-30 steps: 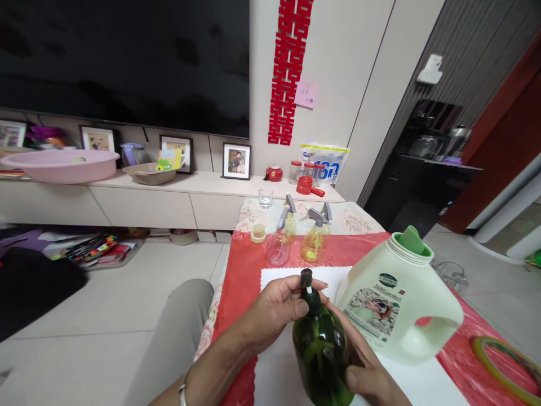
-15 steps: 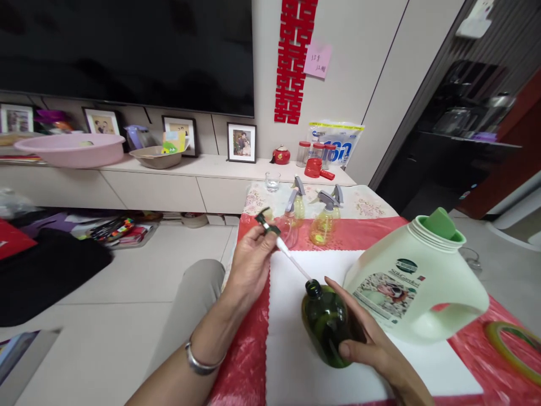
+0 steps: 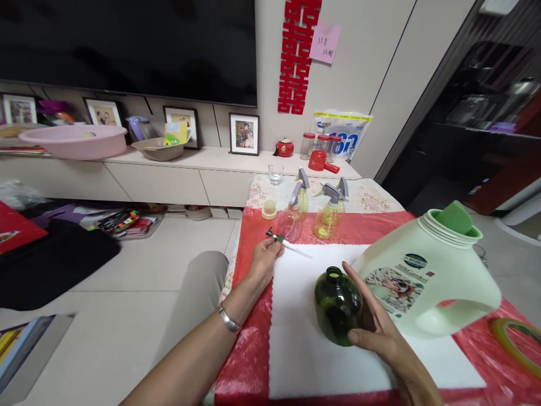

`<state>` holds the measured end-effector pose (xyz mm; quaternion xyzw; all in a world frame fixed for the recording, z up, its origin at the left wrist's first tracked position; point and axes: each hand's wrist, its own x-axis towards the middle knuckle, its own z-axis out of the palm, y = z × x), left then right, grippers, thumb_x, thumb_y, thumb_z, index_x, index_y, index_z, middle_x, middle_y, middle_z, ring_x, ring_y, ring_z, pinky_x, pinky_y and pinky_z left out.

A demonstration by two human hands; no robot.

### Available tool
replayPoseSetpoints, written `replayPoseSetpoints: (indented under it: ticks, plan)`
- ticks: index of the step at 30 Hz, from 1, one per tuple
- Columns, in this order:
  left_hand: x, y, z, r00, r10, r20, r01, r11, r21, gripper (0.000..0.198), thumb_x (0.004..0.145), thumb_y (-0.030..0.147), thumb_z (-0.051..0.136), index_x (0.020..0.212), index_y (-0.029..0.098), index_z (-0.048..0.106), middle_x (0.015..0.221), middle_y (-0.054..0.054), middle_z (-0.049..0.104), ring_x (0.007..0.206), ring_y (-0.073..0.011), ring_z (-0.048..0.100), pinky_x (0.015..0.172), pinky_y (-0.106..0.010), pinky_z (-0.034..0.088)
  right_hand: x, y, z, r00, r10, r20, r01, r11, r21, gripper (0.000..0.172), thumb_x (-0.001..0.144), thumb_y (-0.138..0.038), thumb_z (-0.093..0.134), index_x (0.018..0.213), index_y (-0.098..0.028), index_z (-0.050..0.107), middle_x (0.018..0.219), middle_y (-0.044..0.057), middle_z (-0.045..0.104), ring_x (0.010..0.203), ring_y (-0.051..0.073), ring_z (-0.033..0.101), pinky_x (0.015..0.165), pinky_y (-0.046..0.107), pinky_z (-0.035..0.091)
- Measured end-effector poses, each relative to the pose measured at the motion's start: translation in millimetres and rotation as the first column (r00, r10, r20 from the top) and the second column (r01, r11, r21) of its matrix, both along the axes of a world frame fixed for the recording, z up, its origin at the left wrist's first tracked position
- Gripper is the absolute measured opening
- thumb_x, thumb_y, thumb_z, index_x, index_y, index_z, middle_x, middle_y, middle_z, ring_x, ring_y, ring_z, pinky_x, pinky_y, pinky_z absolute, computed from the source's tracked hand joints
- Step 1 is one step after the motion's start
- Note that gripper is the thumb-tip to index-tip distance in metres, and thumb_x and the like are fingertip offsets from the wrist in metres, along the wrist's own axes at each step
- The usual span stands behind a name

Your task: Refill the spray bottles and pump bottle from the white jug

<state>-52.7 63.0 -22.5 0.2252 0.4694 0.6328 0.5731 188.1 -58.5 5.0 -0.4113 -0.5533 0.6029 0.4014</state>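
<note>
A dark pump head (image 3: 279,239) with a white tube is pinched in the fingers of my left hand (image 3: 264,260), low by the left edge of a white mat (image 3: 296,361). The tube points right over the mat. My right hand (image 3: 376,332) is wrapped around the right side of a dark green bottle (image 3: 338,307), whose mouth is uncovered. Close to the right hand stands a large pale green jug (image 3: 422,276) with a green scoop or cap (image 3: 454,217) in its opening. Clear and yellow spray bottles (image 3: 326,217) stand beyond the mat.
A pale cap (image 3: 269,210) and a drinking glass (image 3: 276,175) are at the table's far left. A roll of tape (image 3: 513,344) lies at the right on the red covering (image 3: 253,338). Behind the table runs a low cabinet (image 3: 169,180).
The pump's tube has come out of the bottle's mouth. My left hand has moved the pump left and down to the mat's edge. The bottle now stands more upright in my right hand.
</note>
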Motion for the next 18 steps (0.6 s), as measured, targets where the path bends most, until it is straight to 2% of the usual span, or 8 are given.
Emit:
replayPoseSetpoints:
  ticks: [3,6,8,9,10,12,15,18]
  plan:
    - [-2,-12,0.5,0.999,0.017,-0.042,-0.019,0.999,-0.04,0.032,0.069,0.015,0.084,0.094,0.013,0.064,0.08,0.0,0.065,0.066,-0.0081,0.063,0.07,-0.023,0.054,-4,0,2.3,0.999,-0.031,-0.014,0.03,0.999,-0.013,0.119,0.066,-0.05,0.085,0.162,-0.026,0.019,0.164,0.007,0.02,0.153,0.031,0.016,0.125,0.046,0.02]
    - [-1,-38,10.2,0.989,0.031,-0.144,-0.034,0.999,-0.02,0.048,0.075,0.024,0.081,0.117,0.019,0.059,0.099,-0.002,0.066,0.076,-0.0096,0.064,0.073,-0.023,0.052,-8,2,0.6,0.996,-0.063,-0.063,0.062,0.998,-0.007,0.118,0.066,-0.049,0.086,0.161,-0.025,0.022,0.163,0.009,0.022,0.152,0.032,0.019,0.125,0.046,0.021]
    - [2,-59,21.7,0.938,-0.168,-0.305,0.194,0.979,0.058,0.043,0.085,0.04,0.072,0.122,0.021,0.06,0.114,-0.008,0.066,0.097,-0.017,0.066,0.085,-0.03,0.052,-11,3,-2.2,0.991,-0.073,-0.11,0.074,0.997,0.006,0.118,0.067,-0.047,0.087,0.161,-0.026,0.02,0.163,0.009,0.024,0.151,0.031,0.023,0.124,0.046,0.023]
    - [5,-68,28.3,0.885,-0.303,-0.354,0.356,0.93,0.094,0.043,0.086,0.044,0.069,0.122,0.021,0.063,0.123,-0.011,0.065,0.112,-0.0221,0.063,0.094,-0.035,0.051,-12,4,-3.7,0.988,-0.075,-0.133,0.077,0.997,0.01,0.118,0.068,-0.046,0.087,0.162,-0.028,0.018,0.163,0.009,0.024,0.15,0.031,0.025,0.124,0.046,0.024]
    - [8,-75,34.7,0.814,-0.428,-0.392,0.509,0.851,0.128,0.051,0.083,0.046,0.073,0.127,0.022,0.061,0.133,-0.013,0.061,0.124,-0.027,0.058,0.101,-0.039,0.048,-14,5,-5.2,0.985,-0.072,-0.156,0.075,0.997,0.009,0.119,0.068,-0.045,0.087,0.162,-0.029,0.015,0.162,0.009,0.025,0.149,0.031,0.027,0.123,0.047,0.025]
    - [14,-85,44.9,0.695,-0.586,-0.417,0.693,0.7,0.172,0.079,0.071,0.04,0.086,0.14,0.024,0.051,0.148,-0.014,0.051,0.137,-0.0329,0.048,0.11,-0.044,0.042,-17,6,-7.9,0.98,-0.063,-0.188,0.068,0.998,0.018,0.118,0.07,-0.047,0.086,0.162,-0.031,0.014,0.162,0.009,0.025,0.149,0.031,0.029,0.122,0.047,0.028]
    - [23,-88,48.1,0.645,-0.666,-0.375,0.758,0.619,0.205,0.105,0.059,0.027,0.093,0.148,0.025,0.037,0.152,-0.015,0.047,0.138,-0.0335,0.048,0.111,-0.044,0.042,-19,7,-12.0,0.98,-0.049,-0.195,0.06,0.997,0.054,0.108,0.075,-0.046,0.083,0.16,-0.032,0.019,0.164,0.007,0.022,0.149,0.028,0.028,0.121,0.043,0.031]
    - [29,-82,38.5,0.714,-0.632,-0.301,0.697,0.682,0.222,0.094,0.063,0.023,0.09,0.141,0.022,0.039,0.143,-0.014,0.055,0.129,-0.0297,0.056,0.106,-0.04,0.047,-17,6,-16.3,0.989,-0.039,-0.141,0.054,0.993,0.101,0.085,0.086,-0.038,0.075,0.156,-0.038,0.027,0.165,0.0,0.018,0.151,0.019,0.024,0.123,0.034,0.027]
